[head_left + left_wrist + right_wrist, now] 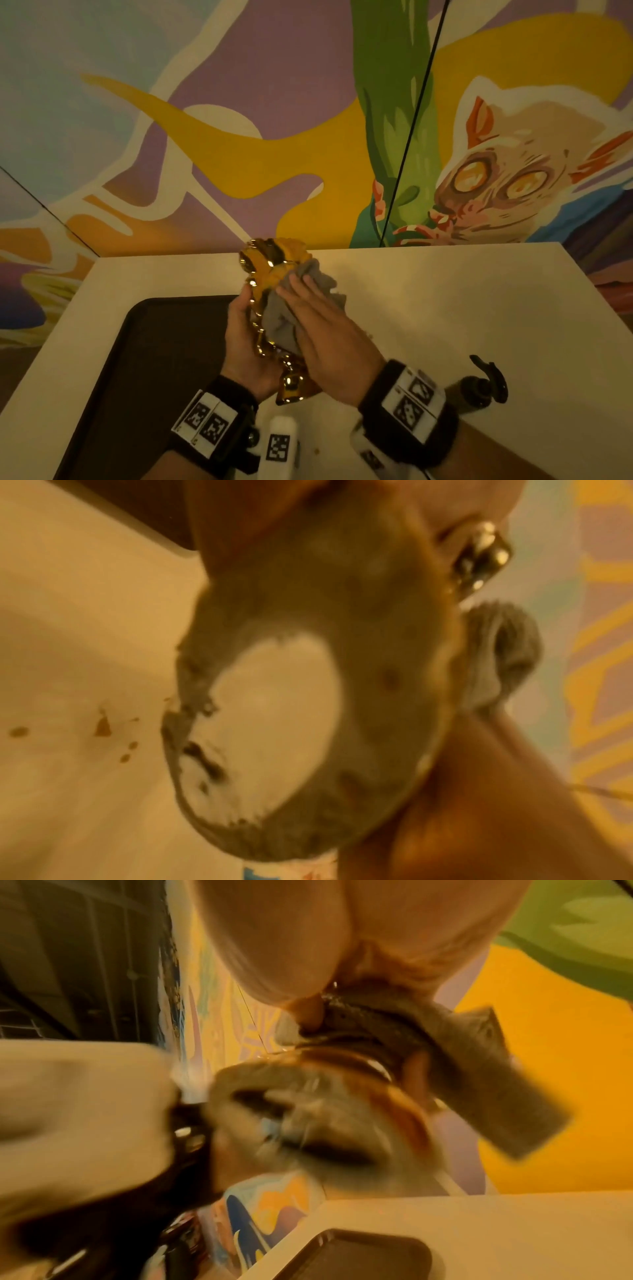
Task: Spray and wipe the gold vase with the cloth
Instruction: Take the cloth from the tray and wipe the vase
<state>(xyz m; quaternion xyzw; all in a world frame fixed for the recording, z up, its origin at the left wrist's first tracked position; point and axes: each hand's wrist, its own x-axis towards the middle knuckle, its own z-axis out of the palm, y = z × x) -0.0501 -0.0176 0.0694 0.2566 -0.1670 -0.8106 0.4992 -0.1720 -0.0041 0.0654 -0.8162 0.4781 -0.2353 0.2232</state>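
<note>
Above the tray (pixel 144 342), left hand (pixel 245 346) fingers grip the gold vase (pixel 270 270); right hand (pixel 329 339) fingers press the cloth (pixel 291 315) flat.

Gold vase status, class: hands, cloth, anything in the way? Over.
Left hand grips gold vase, lifted off table. Right hand presses grey cloth flat against it. Nothing in the way.

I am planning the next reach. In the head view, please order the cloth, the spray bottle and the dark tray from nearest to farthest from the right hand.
1. Cloth: grey, directly under the right hand, pressed on the gold vase.
2. Spray bottle: lying on the table, to the right of the wrist.
3. Dark tray: on the left, past the left hand.
</note>
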